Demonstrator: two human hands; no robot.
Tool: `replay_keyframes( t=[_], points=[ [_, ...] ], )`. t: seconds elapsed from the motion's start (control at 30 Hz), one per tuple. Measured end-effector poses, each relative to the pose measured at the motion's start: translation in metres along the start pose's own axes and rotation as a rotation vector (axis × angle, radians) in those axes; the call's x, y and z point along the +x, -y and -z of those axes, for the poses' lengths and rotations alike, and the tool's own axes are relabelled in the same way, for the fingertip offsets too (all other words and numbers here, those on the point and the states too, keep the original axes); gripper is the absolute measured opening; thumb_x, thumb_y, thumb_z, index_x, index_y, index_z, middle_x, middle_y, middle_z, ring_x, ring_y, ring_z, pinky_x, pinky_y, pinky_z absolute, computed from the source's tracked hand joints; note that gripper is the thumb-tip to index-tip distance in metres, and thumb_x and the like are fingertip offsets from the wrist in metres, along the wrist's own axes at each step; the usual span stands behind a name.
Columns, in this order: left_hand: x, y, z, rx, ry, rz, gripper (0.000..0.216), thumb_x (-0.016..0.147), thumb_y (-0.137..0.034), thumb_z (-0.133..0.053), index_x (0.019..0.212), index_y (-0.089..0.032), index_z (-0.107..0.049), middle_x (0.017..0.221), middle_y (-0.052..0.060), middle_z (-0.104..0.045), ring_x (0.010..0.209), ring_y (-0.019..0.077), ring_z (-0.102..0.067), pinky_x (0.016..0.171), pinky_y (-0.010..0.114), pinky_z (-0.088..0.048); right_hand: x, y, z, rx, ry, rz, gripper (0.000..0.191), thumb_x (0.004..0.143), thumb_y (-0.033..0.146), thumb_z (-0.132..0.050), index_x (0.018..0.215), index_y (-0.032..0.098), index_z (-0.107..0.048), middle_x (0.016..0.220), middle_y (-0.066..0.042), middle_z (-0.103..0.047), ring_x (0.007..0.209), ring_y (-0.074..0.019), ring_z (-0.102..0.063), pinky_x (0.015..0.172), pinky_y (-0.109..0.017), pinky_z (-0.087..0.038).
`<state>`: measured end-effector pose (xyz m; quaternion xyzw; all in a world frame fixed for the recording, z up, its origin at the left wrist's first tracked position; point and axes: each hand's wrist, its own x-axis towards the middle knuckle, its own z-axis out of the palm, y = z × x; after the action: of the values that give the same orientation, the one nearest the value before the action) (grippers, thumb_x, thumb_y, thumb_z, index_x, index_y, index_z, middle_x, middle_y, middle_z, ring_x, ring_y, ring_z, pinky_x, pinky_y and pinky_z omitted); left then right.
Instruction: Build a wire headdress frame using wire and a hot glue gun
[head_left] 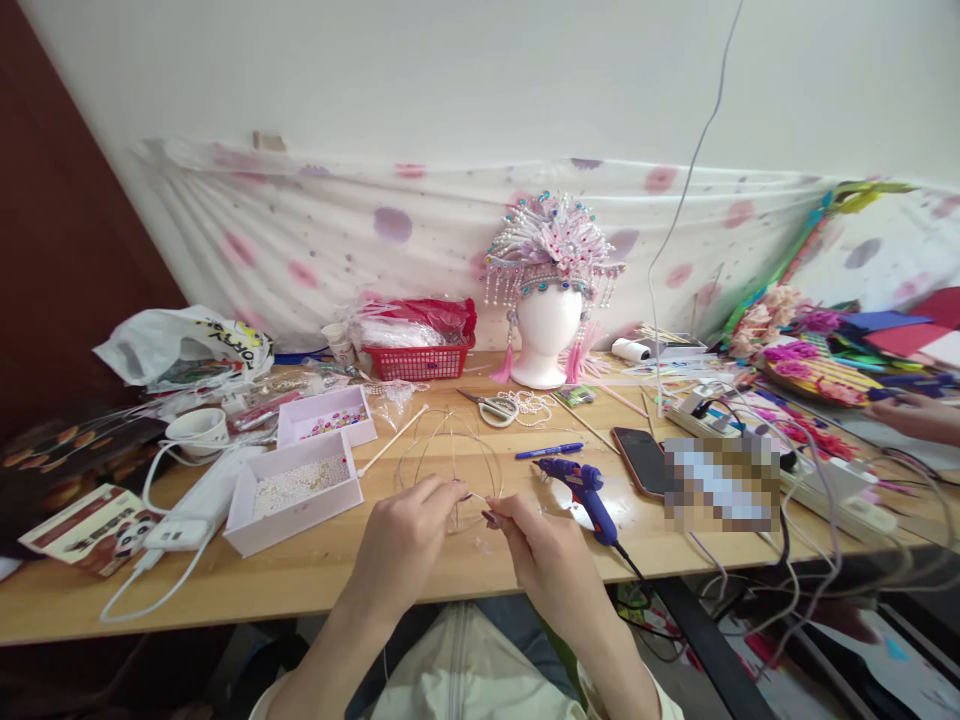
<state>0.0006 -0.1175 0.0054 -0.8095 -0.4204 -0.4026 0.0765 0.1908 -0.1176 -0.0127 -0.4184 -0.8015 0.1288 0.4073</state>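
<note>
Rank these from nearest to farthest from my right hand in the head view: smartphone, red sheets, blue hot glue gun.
Measured from the right hand:
1. Blue hot glue gun: just right of the hand and slightly beyond it.
2. Smartphone: farther right, past the glue gun.
3. Red sheets: far right, toward the back.

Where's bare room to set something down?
Best is the bare wooden tabletop along the front edge, between the open white box of pearly beads and the left hand. A narrower strip separates the blue glue gun from the dark smartphone. The right side is crowded with white power strips and pink flowers.
</note>
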Motion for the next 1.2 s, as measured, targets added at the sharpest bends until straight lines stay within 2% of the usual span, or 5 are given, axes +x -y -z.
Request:
replay_keyframes(
  t=[0.23,0.43,0.67,0.93,1.2],
  points=[
    [0.006,0.015,0.007,-0.048,0.043,0.04,0.028,0.093,-0.002,-0.049,0.097,-0.017,-0.073,0.092,0.005,-0.08,0.081,0.0203,-0.077,0.069,0.027,-0.06,-0.006,-0.002,0.005,0.075,0.075,-0.133,0.028,0.102,0.025,-0.042,0.11,0.018,-0.067,0.054,0.001,-0.07,0.045,-0.0161,-0.068,0.052,-0.022,-0.051],
    [0.008,0.022,0.01,-0.111,0.09,0.09,0.026,0.093,-0.006,-0.051,0.097,-0.018,-0.074,0.093,0.005,-0.079,0.085,0.0224,-0.076,0.072,0.03,-0.059,-0.009,-0.004,0.005,0.075,0.027,-0.087,0.027,0.101,0.024,-0.042,0.103,0.017,-0.068,0.077,-0.005,-0.079,0.046,-0.0143,-0.069,0.049,-0.023,-0.05],
    [0.019,0.018,0.013,-0.3,0.162,0.214,0.02,0.092,-0.016,-0.059,0.095,-0.023,-0.077,0.094,0.003,-0.08,0.086,0.0219,-0.075,0.079,0.031,-0.057,-0.007,-0.01,0.002,0.167,-0.086,-0.183,0.027,0.1,0.036,-0.048,0.101,0.021,-0.071,0.08,-0.004,-0.08,0.054,-0.0167,-0.074,0.054,-0.025,-0.057],
    [0.022,0.04,0.024,-0.638,0.153,0.604,0.015,0.081,-0.023,-0.067,0.091,-0.02,-0.077,0.081,0.004,-0.079,0.065,0.0185,-0.072,0.06,0.028,-0.057,-0.007,-0.025,0.005,0.257,-0.22,-0.3,0.046,0.099,0.058,-0.046,0.101,0.018,-0.068,0.082,-0.009,-0.078,0.052,-0.0187,-0.074,0.049,-0.027,-0.062],
    [0.012,0.037,0.01,-1.163,0.175,0.926,0.042,0.077,-0.053,-0.075,0.088,-0.012,-0.071,0.073,0.005,-0.073,0.06,0.0111,-0.065,0.06,0.022,-0.055,-0.005,-0.023,-0.003,0.318,-0.276,-0.335,0.044,0.098,0.056,-0.048,0.106,0.015,-0.064,0.085,-0.011,-0.075,0.053,-0.0172,-0.074,0.049,-0.026,-0.062]
  ],
)
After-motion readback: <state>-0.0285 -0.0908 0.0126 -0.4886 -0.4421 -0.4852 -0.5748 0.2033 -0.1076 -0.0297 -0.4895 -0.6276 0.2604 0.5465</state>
